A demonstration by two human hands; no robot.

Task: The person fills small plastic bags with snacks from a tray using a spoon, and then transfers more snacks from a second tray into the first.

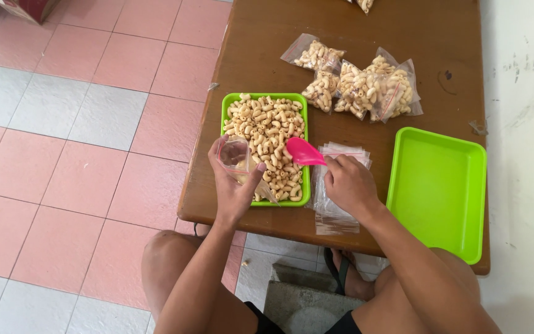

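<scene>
My left hand (232, 183) holds a small clear plastic bag (237, 158) with its mouth up, over the near left part of a green tray (224, 114) full of pale curled pasta-shaped snacks (267, 124). My right hand (348, 184) grips a pink scoop (304, 151) whose bowl sits over the snacks at the tray's right side. Under my right hand lies a stack of empty clear zip bags (335, 213).
Several filled zip bags of snacks (360, 83) lie at the back of the brown wooden table (261, 49). An empty green tray (438, 185) sits at the right, near a white wall (523, 124). Pink and grey tiled floor lies left. My bare knees are below the table edge.
</scene>
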